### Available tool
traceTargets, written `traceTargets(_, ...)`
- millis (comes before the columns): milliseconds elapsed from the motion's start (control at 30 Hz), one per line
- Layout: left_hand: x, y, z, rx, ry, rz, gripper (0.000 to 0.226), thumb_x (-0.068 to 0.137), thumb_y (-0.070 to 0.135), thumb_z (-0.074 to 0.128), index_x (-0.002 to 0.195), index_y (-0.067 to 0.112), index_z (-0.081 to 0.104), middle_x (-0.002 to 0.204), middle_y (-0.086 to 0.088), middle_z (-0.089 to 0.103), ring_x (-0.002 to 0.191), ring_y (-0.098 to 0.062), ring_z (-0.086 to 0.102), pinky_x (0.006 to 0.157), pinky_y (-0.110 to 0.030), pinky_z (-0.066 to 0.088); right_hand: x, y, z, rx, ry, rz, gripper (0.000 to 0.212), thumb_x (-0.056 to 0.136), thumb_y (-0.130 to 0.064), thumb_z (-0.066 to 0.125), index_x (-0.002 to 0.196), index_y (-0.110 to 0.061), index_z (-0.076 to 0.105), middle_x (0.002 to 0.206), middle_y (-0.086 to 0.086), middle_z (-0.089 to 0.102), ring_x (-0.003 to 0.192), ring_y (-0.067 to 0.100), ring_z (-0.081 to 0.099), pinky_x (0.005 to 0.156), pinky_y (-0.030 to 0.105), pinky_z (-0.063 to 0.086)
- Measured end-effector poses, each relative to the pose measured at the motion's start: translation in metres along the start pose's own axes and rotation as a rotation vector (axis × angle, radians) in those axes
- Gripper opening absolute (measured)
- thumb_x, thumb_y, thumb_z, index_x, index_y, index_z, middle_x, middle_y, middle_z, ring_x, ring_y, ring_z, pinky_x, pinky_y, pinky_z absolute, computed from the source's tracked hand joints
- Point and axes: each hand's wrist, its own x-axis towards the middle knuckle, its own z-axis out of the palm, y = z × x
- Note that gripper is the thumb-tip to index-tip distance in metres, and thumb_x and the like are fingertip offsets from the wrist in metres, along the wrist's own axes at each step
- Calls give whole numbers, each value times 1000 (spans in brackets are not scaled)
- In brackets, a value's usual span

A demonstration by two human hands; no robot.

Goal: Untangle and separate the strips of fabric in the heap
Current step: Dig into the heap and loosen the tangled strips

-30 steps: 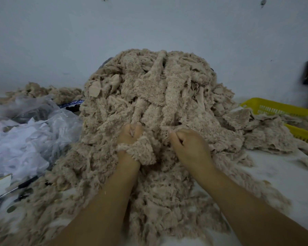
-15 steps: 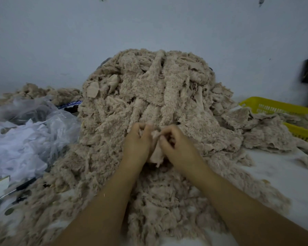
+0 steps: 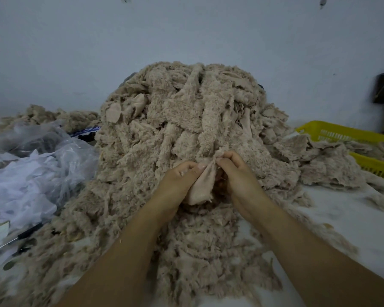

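Heap: tall mound of tangled beige fluffy strips at mid-table; its skirt spreads toward the viewer and off to the right
Strip: smooth-backed beige piece at the heap's front, between the two hands; top edge held up, lower end hanging folded against the heap
Left hand: fingers curled; thumb and forefinger pinch the strip's top edge from the left
Right hand: fingers curled; thumb and fingertips pinch the same edge, just beside the left thumb
Table: white; bare patch at right
Basket: yellow, far right; beige pieces lie in it and over its near rim
Bags: crumpled clear and white plastic, left of the heap, touching it
Tool: black-handled, lower left; kind unclear
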Motion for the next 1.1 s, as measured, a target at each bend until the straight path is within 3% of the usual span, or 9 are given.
traceTargets(200, 0, 0, -2, 55, -58, -53, 22, 91, 35, 70, 110, 24, 67, 106, 0, 74, 103, -21, 71, 83, -33, 57, 5, -3, -4, 213, 62, 66, 32, 98, -15, 52, 69, -25, 58, 64, -7, 59, 59, 7, 58, 59, 27, 49)
traceTargets(300, -6, 6, -3, 39, -118, -14, 17, 84, 43, 76, 90, 27, 73, 86, 8, 74, 80, -11, 71, 63, -22, 54, 5, -3, -6, 187, 79, 52, 21, 98, -15, 52, 78, -19, 58, 68, -5, 63, 65, 8, 60, 60, 25, 51)
traceTargets(433, -10, 12, -1, 51, -112, 40, 17, 75, 51, 75, 72, 35, 68, 69, 10, 68, 62, -7, 62, 51, -21, 47, 2, 1, -6, 94, -12, 19, 41, 94, -45, 59, 110, -8, 66, 110, 4, 73, 107, 17, 67, 91, 35, 53)
traceTargets(533, -10, 12, -1, 71, -125, 73, 21, 82, 49, 74, 69, 37, 63, 65, 12, 65, 57, -6, 58, 49, -20, 45, -2, 2, -4, -86, -60, -18, 46, 79, -63, 66, 98, -21, 69, 102, 0, 74, 99, 16, 70, 87, 34, 53)
traceTargets(633, -13, 13, 0, 86, -136, 89, 24, 84, 45, 73, 73, 30, 59, 63, 11, 62, 54, -7, 55, 47, -20, 41, -2, 3, -2, -185, -26, -41, 23, 94, -46, 61, 94, -25, 70, 97, -2, 75, 93, 15, 71, 86, 37, 57)
traceTargets(733, -13, 12, 1, 137, -167, 125, 28, 91, 36, 71, 74, 24, 53, 59, 10, 53, 51, -10, 46, 47, -23, 36, -1, 3, -2, -146, 48, -29, 26, 98, -37, 56, 97, -14, 69, 99, 11, 72, 98, 28, 69, 91, 45, 56)
traceTargets(867, -16, 14, 3, 169, -172, 114, 27, 93, 34, 67, 106, 10, 68, 81, -3, 70, 75, -18, 67, 66, -32, 54, -3, -1, -1, -50, 57, 8, 31, 101, -40, 51, 86, -27, 76, 94, 0, 76, 92, 15, 71, 75, 26, 57)
traceTargets(1000, -17, 16, 5, 105, -223, 114, 31, 94, 26, 65, 67, 40, 71, 60, 18, 63, 55, 2, 59, 51, -14, 44, 2, 0, 0, -37, 168, 46, 37, 101, -42, 49, 80, -32, 77, 93, -5, 75, 89, 7, 69, 76, 24, 55)
traceTargets(1100, -19, 18, 5, -11, -177, 128, 19, 80, 30, 63, 62, 33, 70, 61, 12, 65, 55, -6, 62, 49, -20, 48, 9, -7, -17, 80, 317, 36, 35, 104, -30, 45, 86, -23, 74, 63, -7, 65, 51, 6, 56, 44, 18, 44)
